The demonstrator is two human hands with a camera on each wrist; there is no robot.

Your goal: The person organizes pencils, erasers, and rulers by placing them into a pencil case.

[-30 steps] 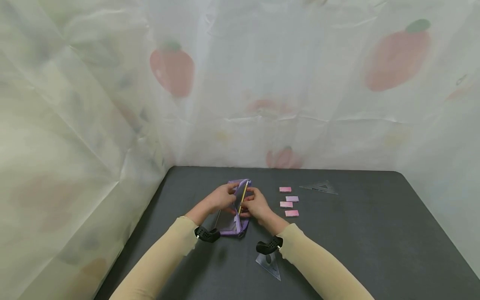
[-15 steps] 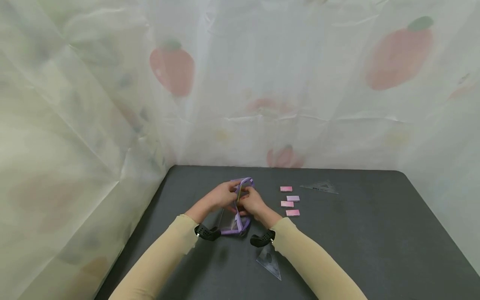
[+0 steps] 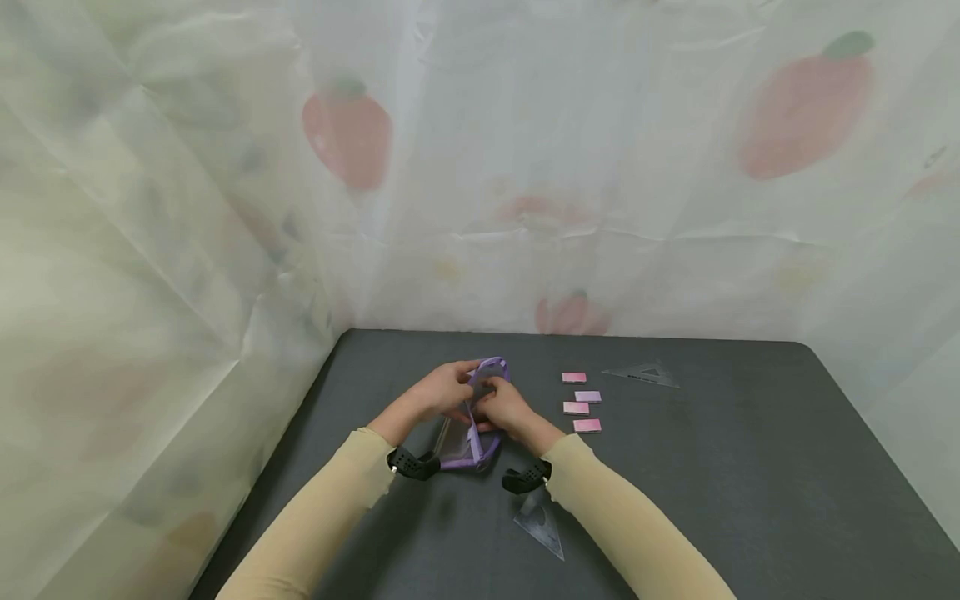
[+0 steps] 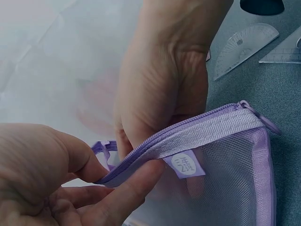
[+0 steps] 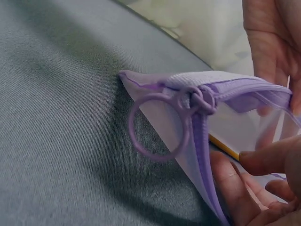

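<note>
A purple mesh pouch (image 3: 471, 440) lies on the dark table (image 3: 712, 467), its far end lifted between both hands. My left hand (image 3: 457, 386) pinches the zip edge (image 4: 141, 157) between thumb and fingers. My right hand (image 3: 491, 400) grips the other side of the mouth, with its fingers (image 5: 237, 186) curled under the mesh. A yellow pencil (image 5: 225, 146) shows through the mesh inside the pouch. The ring zip pull (image 5: 160, 127) hangs at the near end of the zip.
Several pink erasers (image 3: 581, 402) lie just right of the hands, and a clear set square (image 3: 643, 373) lies beyond them. A second clear triangle (image 3: 542, 525) sits under my right forearm. A protractor (image 4: 244, 43) lies nearby. Printed sheeting walls the left and back.
The yellow pencil that stuck out of the pouch mouth in my right hand has gone inside. My right hand has moved left, closer to the left hand, at the pouch mouth.
</note>
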